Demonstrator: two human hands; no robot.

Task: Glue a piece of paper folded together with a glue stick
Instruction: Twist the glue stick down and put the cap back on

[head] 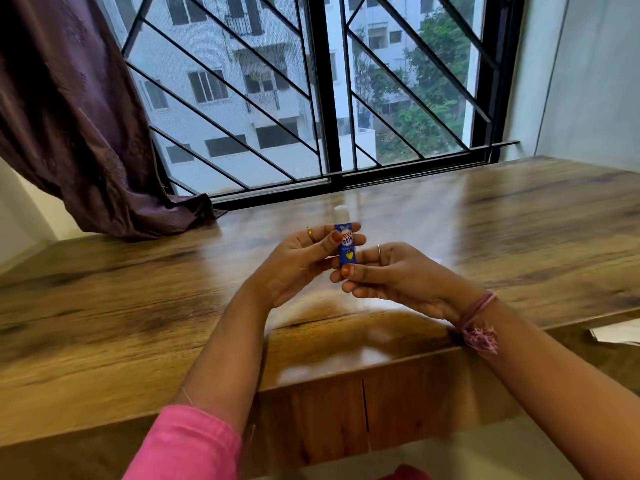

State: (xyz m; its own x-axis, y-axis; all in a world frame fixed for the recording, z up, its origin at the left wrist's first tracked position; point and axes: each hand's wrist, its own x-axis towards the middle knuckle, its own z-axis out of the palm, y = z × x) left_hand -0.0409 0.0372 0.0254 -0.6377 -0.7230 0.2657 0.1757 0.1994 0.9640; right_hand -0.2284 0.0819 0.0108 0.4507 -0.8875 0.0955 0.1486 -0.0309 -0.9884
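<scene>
A small blue glue stick (346, 251) stands upright between both my hands, above the middle of the wooden desk (138, 306). My left hand (298, 265) grips its upper body with thumb and fingers. My right hand (398, 275) pinches its bottom end with thumb and fingertips. Its white tip (340, 213) shows above my fingers; whether a cap is on it I cannot tell. A small white corner of paper (437, 260) peeks out behind my right hand on the desk.
A sheet of white paper (616, 333) lies at the right edge below the desk level. A dark purple curtain (79, 133) hangs onto the desk's far left. A barred window (311, 98) runs along the back.
</scene>
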